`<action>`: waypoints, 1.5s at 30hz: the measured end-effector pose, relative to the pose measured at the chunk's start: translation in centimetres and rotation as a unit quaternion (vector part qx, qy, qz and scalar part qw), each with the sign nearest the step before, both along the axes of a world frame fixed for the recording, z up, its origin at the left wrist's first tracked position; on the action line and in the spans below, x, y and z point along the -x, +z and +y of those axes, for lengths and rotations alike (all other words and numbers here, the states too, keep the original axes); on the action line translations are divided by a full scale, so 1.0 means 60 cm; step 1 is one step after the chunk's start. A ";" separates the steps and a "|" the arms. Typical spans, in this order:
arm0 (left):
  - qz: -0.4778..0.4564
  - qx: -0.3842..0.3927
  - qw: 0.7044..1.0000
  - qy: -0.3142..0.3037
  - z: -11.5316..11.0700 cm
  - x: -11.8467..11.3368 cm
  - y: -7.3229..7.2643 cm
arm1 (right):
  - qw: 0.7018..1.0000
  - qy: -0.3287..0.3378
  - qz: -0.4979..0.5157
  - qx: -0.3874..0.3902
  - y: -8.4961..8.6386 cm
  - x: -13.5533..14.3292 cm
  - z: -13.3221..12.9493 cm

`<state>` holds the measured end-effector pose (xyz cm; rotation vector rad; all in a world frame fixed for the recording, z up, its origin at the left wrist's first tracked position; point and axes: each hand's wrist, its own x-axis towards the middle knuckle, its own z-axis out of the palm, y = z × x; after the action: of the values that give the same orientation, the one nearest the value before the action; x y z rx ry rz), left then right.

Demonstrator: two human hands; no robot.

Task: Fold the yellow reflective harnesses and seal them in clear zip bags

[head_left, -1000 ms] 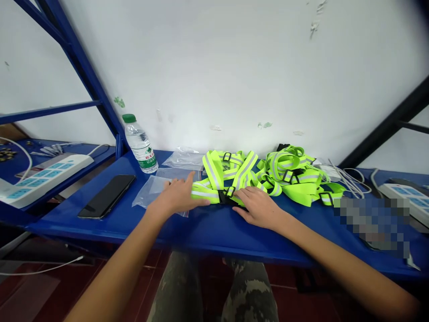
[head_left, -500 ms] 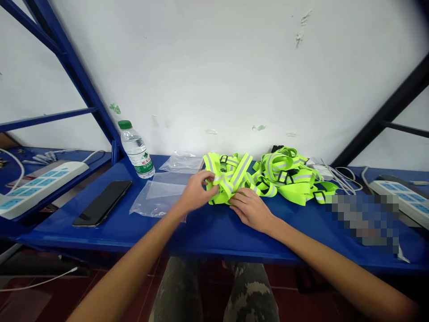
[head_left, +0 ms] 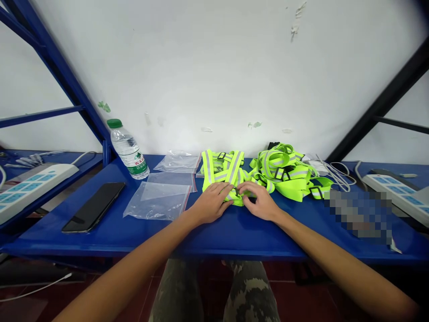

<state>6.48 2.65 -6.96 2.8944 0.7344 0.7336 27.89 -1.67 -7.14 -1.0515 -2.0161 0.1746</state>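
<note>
A neon-yellow reflective strap vest [head_left: 220, 167] with grey stripes and black buckles lies folded on the blue table in front of me. Over its lower left part rests my left hand [head_left: 212, 203], fingers stretched flat on the straps and thumb apart along the near edge. My right hand [head_left: 259, 201] has its fingers bent and pinches the lower right straps near a small dark buckle; the fingertips partly hide what they grip. Just to the right sits a tangled pile of similar neon-yellow straps [head_left: 284, 172], apart from my fingers.
Left of the vest are clear zip bags [head_left: 161, 201], a water bottle [head_left: 130, 154] with a green cap and a black phone [head_left: 94, 208]. White cables [head_left: 338, 174] and a blurred-out item [head_left: 360, 214] lie right. Power strips [head_left: 36, 185] flank both sides; a wall stands behind.
My left hand has moved from the vest's upper left side down to its near edge and flattened. My right hand has bent its fingers onto the straps. The vest lies flatter and squarer.
</note>
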 end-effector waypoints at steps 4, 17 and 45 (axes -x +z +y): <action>0.032 -0.036 0.999 0.007 -0.002 -0.002 -0.005 | 0.996 -0.026 -0.062 0.052 0.001 -0.022 0.017; 0.107 -0.023 0.992 0.061 -0.028 -0.003 0.007 | 0.980 -0.065 -0.186 0.004 -0.020 -0.050 0.033; 0.073 -0.012 0.982 0.172 -0.043 -0.007 -0.003 | 0.980 -0.031 -0.190 -0.057 -0.021 -0.003 -0.012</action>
<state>6.90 0.07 -7.15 2.8987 1.2749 0.5596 28.07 -2.39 -8.38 -1.1376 -2.2974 -0.1876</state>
